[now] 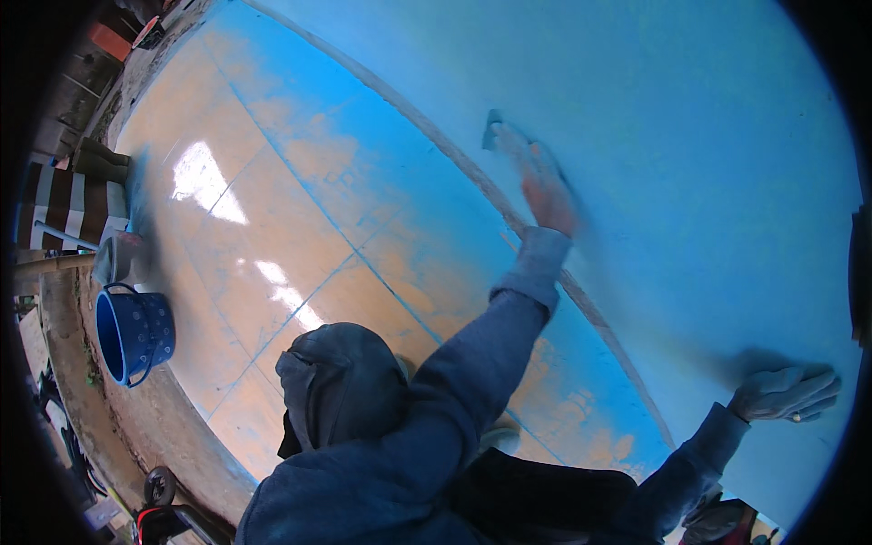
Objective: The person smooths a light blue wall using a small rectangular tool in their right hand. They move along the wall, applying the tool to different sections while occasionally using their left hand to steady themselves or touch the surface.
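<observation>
My left hand (pixel 542 182) reaches up against a light blue wall (pixel 690 154), its fingers flat and a little blurred. Under the fingertips shows the edge of a small dark piece of sandpaper (pixel 491 128), pressed to the painted surface; the palm hides the rest of it. Lower down on the right, my right hand (pixel 785 394) lies on the same wall with its fingers stretched out and nothing in it. Pale dust coats this hand, and a ring sits on one finger.
Blue powder covers the tan tiled floor (pixel 336 227), thickest along the grey strip (pixel 427 127) at the wall's foot. At the left, a blue bucket (pixel 134 336) stands beside the tiles near a grey container (pixel 120 258). Dark cloth (pixel 345 386) bulges up in the lower middle.
</observation>
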### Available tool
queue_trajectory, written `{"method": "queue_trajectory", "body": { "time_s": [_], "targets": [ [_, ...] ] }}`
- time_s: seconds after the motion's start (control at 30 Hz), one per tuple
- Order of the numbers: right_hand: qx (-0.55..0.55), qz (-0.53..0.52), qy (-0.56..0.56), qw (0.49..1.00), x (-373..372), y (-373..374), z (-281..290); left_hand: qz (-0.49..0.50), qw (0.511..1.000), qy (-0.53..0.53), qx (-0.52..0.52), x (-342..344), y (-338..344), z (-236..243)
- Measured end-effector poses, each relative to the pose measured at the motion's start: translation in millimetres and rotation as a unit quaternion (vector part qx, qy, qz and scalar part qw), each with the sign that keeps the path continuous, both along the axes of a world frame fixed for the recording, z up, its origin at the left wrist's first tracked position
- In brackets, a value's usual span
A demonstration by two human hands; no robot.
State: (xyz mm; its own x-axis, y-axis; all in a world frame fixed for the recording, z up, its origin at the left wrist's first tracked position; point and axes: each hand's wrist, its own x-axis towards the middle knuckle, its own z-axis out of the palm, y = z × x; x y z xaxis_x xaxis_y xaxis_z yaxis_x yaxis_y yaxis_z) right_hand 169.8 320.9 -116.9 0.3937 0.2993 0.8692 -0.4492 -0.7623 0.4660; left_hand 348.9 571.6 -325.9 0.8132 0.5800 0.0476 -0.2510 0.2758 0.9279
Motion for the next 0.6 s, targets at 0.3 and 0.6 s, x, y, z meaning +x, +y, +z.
{"method": "queue_trajectory", "body": {
  "time_s": [0.3,0.6],
  "targets": [
    [0.024,-0.008,0.01,1.0,1,20,1,-0.089,0.985,0.094,-0.119,-48,-42,-21],
    [-0.003,-0.005,-0.002,1.0,5,16,1,-0.1,0.903,0.112,-0.402,-18,5,-84]
  ]
}}
